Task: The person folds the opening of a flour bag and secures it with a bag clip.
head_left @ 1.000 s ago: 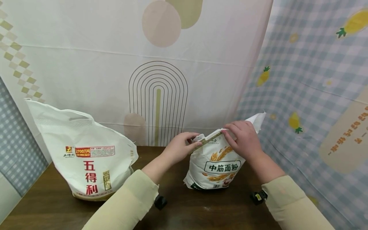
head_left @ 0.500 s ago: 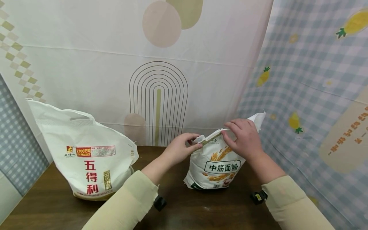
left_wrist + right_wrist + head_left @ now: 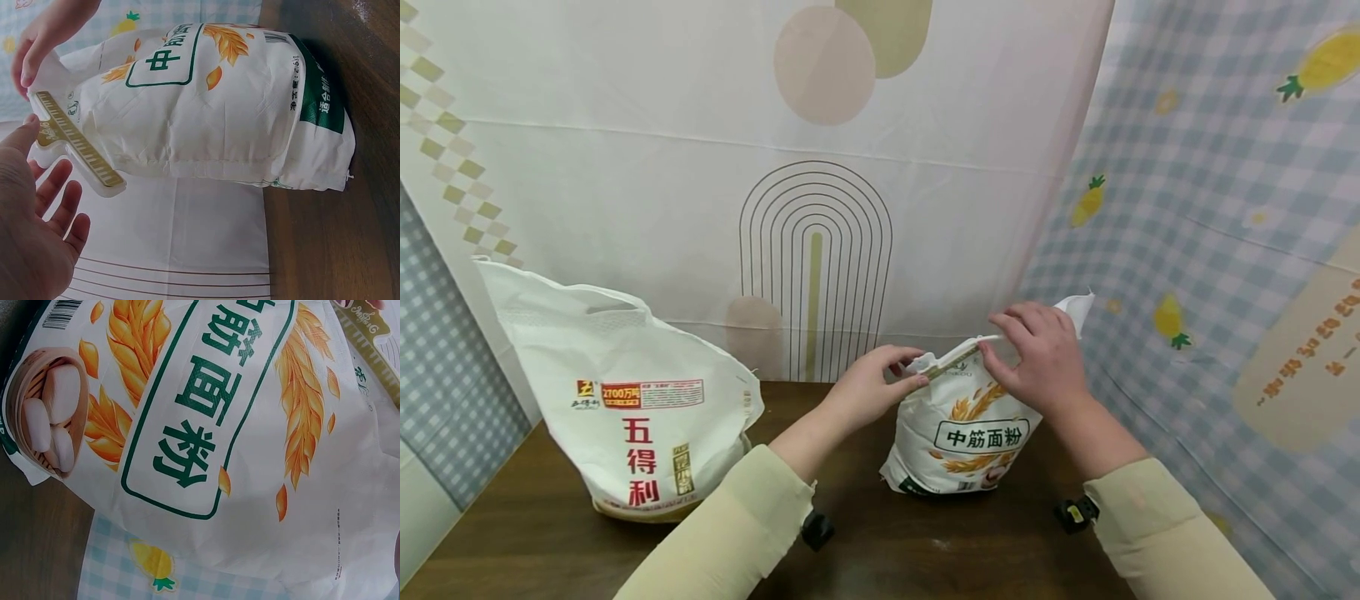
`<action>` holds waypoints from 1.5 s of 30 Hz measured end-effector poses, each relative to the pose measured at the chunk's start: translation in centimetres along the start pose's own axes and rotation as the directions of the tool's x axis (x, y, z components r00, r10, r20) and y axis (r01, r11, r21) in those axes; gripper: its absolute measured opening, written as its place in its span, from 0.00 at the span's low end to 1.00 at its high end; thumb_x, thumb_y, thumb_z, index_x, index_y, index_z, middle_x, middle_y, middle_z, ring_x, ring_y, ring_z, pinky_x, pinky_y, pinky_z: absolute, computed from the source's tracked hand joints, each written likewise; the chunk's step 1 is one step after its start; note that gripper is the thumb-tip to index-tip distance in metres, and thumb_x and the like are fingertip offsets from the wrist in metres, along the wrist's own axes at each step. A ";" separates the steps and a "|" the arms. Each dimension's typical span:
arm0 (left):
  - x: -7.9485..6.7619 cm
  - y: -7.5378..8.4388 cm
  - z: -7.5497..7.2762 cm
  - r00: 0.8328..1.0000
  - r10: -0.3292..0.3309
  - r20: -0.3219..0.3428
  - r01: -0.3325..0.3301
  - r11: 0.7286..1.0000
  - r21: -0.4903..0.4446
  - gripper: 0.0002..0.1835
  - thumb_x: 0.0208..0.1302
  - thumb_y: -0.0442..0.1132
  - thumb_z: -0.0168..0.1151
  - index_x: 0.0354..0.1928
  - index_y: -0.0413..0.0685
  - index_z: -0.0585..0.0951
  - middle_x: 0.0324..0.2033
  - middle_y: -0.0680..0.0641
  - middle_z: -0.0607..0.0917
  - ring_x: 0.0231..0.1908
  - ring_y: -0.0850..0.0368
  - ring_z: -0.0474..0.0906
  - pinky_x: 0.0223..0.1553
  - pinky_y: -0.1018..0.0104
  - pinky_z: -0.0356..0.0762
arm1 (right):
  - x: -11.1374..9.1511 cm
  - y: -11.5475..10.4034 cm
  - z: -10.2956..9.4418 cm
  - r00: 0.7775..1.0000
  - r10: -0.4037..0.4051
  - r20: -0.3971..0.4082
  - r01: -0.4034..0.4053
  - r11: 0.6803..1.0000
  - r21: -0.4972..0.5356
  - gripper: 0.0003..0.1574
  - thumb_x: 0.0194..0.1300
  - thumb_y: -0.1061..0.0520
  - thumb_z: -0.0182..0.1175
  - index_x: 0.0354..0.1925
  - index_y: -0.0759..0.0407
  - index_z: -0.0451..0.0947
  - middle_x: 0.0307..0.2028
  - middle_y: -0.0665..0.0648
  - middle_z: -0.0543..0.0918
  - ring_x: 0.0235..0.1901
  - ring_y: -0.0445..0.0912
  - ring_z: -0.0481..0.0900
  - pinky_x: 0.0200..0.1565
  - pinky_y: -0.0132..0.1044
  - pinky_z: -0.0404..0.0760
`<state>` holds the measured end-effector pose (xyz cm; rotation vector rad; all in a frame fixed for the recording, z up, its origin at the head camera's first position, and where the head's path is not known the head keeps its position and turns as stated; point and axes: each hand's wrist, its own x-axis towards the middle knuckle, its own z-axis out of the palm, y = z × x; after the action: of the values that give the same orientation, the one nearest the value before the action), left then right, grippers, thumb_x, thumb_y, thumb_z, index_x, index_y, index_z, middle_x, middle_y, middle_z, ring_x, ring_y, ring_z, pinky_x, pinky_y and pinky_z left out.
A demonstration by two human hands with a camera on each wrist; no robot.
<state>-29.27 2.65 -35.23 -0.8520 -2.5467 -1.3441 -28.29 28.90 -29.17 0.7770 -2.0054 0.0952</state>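
Note:
A white flour bag (image 3: 917, 425) with wheat-ear print and green lettering stands on the table, leaning slightly right. Along its top edge lies a gold-and-white bag clip (image 3: 81, 140), with a scale-like pattern. My left hand (image 3: 868, 383) pinches the clip near its left end, thumb in front and index finger behind; the other fingers hang loose in the left wrist view. At the clip's far end, my right hand (image 3: 1037, 358) holds the bag's top, thumb in front and fingers curved over the edge. Its fingertips are partly hidden. Printed bag front fills the right wrist view.
A larger white flour bag (image 3: 602, 350) with red lettering stands at the left, its top spread out. Dark wood table (image 3: 880, 542) lies below. A patterned cloth (image 3: 685, 167) hangs behind, and a blue checked cloth (image 3: 1225, 250) hangs at the right.
The right hand's fingers have lifted slightly and shifted right from the clip's end, widening the gap to the thumb. The left hand and the bag stay nearly still.

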 end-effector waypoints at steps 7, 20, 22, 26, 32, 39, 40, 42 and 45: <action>-0.2 0.1 -0.4 1.000 0.000 -0.003 0.000 1.000 0.004 0.24 0.66 0.54 0.65 0.62 0.59 0.78 0.50 0.56 0.81 0.48 0.60 0.76 0.44 0.61 0.76 | 0.3 -0.4 -0.1 1.000 0.011 -0.021 -0.011 1.000 0.004 0.31 0.67 0.37 0.51 0.48 0.60 0.82 0.44 0.63 0.81 0.48 0.60 0.75 0.52 0.60 0.67; -1.3 -0.4 -1.1 0.998 0.055 -0.039 -0.054 0.998 0.025 0.29 0.68 0.55 0.62 0.68 0.57 0.73 0.57 0.53 0.77 0.55 0.58 0.74 0.57 0.55 0.73 | 0.3 -1.3 0.1 0.989 -0.013 -0.150 0.024 0.997 0.069 0.29 0.63 0.41 0.56 0.52 0.60 0.81 0.51 0.65 0.80 0.56 0.62 0.73 0.56 0.61 0.65; -1.7 -0.6 -1.3 0.997 0.057 -0.046 -0.056 0.998 0.040 0.31 0.68 0.57 0.61 0.70 0.57 0.70 0.59 0.54 0.76 0.58 0.58 0.72 0.59 0.55 0.72 | 0.2 -1.6 0.0 0.982 -0.023 -0.185 0.041 0.995 0.091 0.27 0.61 0.44 0.58 0.51 0.60 0.81 0.51 0.65 0.80 0.56 0.62 0.74 0.56 0.61 0.66; -2.5 -0.8 -1.7 0.997 0.056 -0.058 -0.053 0.997 0.047 0.33 0.69 0.59 0.59 0.72 0.57 0.67 0.61 0.52 0.75 0.61 0.57 0.70 0.61 0.54 0.70 | -0.2 -2.4 0.0 0.965 -0.049 -0.257 0.083 0.989 0.124 0.26 0.60 0.45 0.59 0.50 0.61 0.81 0.50 0.65 0.81 0.54 0.64 0.75 0.55 0.61 0.67; -4.1 -1.1 -2.0 0.996 0.044 -0.073 -0.040 0.998 0.051 0.34 0.69 0.59 0.58 0.72 0.56 0.66 0.62 0.53 0.74 0.63 0.56 0.69 0.63 0.54 0.68 | -1.3 -3.8 0.0 0.942 -0.107 -0.319 0.160 0.977 0.144 0.25 0.65 0.43 0.56 0.46 0.63 0.80 0.46 0.67 0.81 0.49 0.65 0.77 0.48 0.61 0.71; -6.2 -1.4 -2.2 0.994 0.063 -0.087 -0.054 0.994 0.094 0.32 0.70 0.55 0.60 0.71 0.53 0.68 0.61 0.52 0.75 0.63 0.56 0.69 0.64 0.56 0.67 | -3.5 -5.9 0.1 0.937 -0.156 -0.312 0.218 0.961 0.173 0.23 0.66 0.45 0.55 0.43 0.64 0.81 0.42 0.66 0.82 0.43 0.62 0.79 0.41 0.55 0.70; -6.6 -1.5 -2.2 0.994 0.065 -0.086 -0.056 0.993 0.101 0.31 0.70 0.55 0.60 0.71 0.53 0.68 0.61 0.52 0.75 0.63 0.57 0.69 0.64 0.56 0.67 | -4.0 -6.1 0.2 0.941 -0.159 -0.299 0.218 0.960 0.175 0.23 0.67 0.45 0.55 0.43 0.63 0.81 0.43 0.65 0.82 0.42 0.61 0.79 0.41 0.55 0.70; -7.4 -1.6 -2.3 0.994 0.074 -0.082 -0.065 0.991 0.114 0.31 0.70 0.54 0.60 0.71 0.53 0.68 0.61 0.52 0.75 0.63 0.57 0.69 0.65 0.56 0.66 | -4.8 -6.8 0.4 0.948 -0.163 -0.275 0.218 0.958 0.187 0.24 0.68 0.44 0.54 0.44 0.63 0.81 0.43 0.64 0.82 0.42 0.60 0.79 0.42 0.54 0.71; -8.7 -1.7 -2.5 0.994 0.078 -0.077 -0.067 0.988 0.141 0.31 0.69 0.54 0.61 0.70 0.54 0.69 0.61 0.53 0.76 0.63 0.57 0.68 0.65 0.56 0.66 | -6.2 -7.7 0.9 0.959 -0.156 -0.236 0.206 0.957 0.204 0.25 0.70 0.43 0.53 0.45 0.62 0.82 0.44 0.63 0.82 0.42 0.59 0.78 0.42 0.54 0.72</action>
<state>-23.28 -3.70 -38.14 -0.8366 -2.4870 -1.1418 -22.47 25.44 -36.45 1.0481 -1.7253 0.2937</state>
